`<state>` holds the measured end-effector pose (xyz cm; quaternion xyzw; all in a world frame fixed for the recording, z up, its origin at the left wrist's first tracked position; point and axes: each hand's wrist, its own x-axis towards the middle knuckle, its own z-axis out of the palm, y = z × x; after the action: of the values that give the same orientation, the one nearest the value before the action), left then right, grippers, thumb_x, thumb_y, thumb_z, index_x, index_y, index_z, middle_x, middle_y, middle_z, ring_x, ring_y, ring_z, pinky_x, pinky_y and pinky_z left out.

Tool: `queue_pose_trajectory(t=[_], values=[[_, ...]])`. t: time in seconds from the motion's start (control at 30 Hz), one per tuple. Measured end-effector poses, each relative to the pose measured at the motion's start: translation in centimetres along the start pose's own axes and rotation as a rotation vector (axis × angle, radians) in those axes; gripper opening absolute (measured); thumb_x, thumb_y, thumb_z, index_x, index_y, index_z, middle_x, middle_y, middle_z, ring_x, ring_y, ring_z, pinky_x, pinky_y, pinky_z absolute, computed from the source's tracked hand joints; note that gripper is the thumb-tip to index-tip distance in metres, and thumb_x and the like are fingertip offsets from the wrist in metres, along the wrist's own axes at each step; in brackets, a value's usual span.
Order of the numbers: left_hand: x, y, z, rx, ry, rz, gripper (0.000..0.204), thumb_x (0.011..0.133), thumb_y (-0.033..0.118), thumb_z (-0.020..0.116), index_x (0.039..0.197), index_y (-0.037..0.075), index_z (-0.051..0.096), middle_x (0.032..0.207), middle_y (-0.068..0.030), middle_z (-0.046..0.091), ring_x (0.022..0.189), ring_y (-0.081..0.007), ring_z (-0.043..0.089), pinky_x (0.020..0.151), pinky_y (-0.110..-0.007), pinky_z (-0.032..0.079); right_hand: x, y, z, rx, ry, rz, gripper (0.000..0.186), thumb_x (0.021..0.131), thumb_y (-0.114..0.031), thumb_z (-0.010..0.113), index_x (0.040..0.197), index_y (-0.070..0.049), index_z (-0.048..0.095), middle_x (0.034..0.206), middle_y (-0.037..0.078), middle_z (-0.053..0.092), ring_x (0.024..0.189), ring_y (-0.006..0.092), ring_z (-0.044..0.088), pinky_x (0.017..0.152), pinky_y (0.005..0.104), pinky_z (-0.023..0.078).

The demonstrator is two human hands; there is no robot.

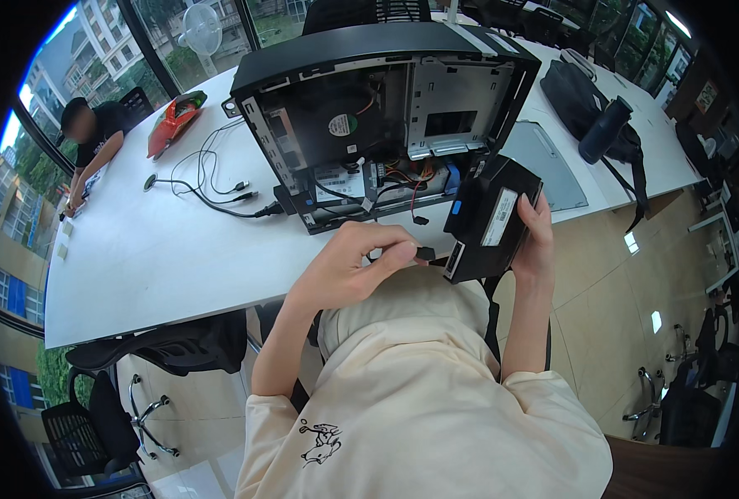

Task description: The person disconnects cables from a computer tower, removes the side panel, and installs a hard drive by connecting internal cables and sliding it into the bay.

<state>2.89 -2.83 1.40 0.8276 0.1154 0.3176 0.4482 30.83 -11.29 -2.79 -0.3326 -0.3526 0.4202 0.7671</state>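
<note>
- Black cables (211,200): loosely looped on the white desk (153,287), plug ends lying near the case.
- Desktop computer case (369,43): black, side open, interior facing the wearer; wiring along its lower edge. Judged heavy and rigid; best held by the outer frame, clear of the bare metal edges.
- Left hand (354,264): in front of the case; thumb and forefinger together, pinching a small plug.
- Black cable plug (425,253): just beside the drive unit's lower left corner; whether they touch cannot be told. Judged light, hard-shelled, on a pliant lead; hold by the housing, not the wire.
- Boxy drive unit (494,220): black, white-labelled, with a blue tab; held tilted before the case's lower right corner. Judged stiff, fairly dense, smooth enough to slip, delicate at its sockets; grip by the long side edges.
- Right hand (536,237): clamped on the unit's right edge, thumb on the labelled face; remaining fingers mostly hidden behind.
</note>
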Motion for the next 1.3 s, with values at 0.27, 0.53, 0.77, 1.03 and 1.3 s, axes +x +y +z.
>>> queue_pose_trajectory(t=[0.27,0.53,0.77,1.03,1.3], values=[[-0.6,-0.7,-0.6,-0.396,-0.057,-0.075,0.024,0.107,0.019,0.06,0.106,-0.003,0.071,0.089,-0.0052,0.062,0.067,-0.0109,0.055,0.061,-0.027,0.044,-0.6,0.5,1.2,0.135,-0.014,0.01,0.035,0.101,-0.017,0.066,0.131,-0.002,0.056,0.116,0.009,0.071,0.102,0.0177,0.073,0.089,0.032,0.06],[-0.7,-0.4,-0.7,-0.354,-0.073,-0.072,0.025,0.107,0.02,0.059,0.107,-0.002,0.071,0.086,-0.0056,0.063,0.066,-0.0111,0.057,0.061,-0.027,0.045,0.1,1.4,1.2,0.203,-0.049,0.02,0.035,0.103,-0.017,0.064,0.134,-0.003,0.055,0.122,0.01,0.07,0.107,0.0176,0.072,0.093,0.0332,0.06],[-0.4,0.1,-0.3,-0.291,-0.087,-0.102,0.028,0.107,0.02,0.054,0.108,-0.002,0.071,0.069,-0.0025,0.063,0.062,-0.0107,0.057,0.063,-0.028,0.046,0.1,1.2,1.2,0.245,0.001,0.029,0.036,0.103,-0.018,0.064,0.134,-0.003,0.055,0.119,0.009,0.071,0.105,0.0172,0.073,0.093,0.0329,0.061],[0.0,0.0,0.6,0.06,0.022,0.122,0.023,0.102,0.019,0.063,0.092,0.0,0.07,0.075,-0.0078,0.069,0.068,-0.0197,0.063,0.066,-0.032,0.047,-0.6,0.5,1.3,0.133,-0.02,-0.047,0.034,0.101,-0.019,0.066,0.129,-0.003,0.056,0.116,0.009,0.071,0.103,0.0169,0.072,0.089,0.0315,0.06],[-0.6,1.2,0.4,0.215,0.072,0.022,0.015,0.093,0.014,0.07,0.086,0.0,0.07,0.077,-0.0109,0.07,0.069,-0.0281,0.062,0.071,-0.034,0.047,-0.7,0.6,1.5,0.025,-0.003,-0.069,0.036,0.098,-0.017,0.071,0.127,-0.002,0.056,0.113,0.008,0.071,0.097,0.0144,0.071,0.087,0.0296,0.058]])
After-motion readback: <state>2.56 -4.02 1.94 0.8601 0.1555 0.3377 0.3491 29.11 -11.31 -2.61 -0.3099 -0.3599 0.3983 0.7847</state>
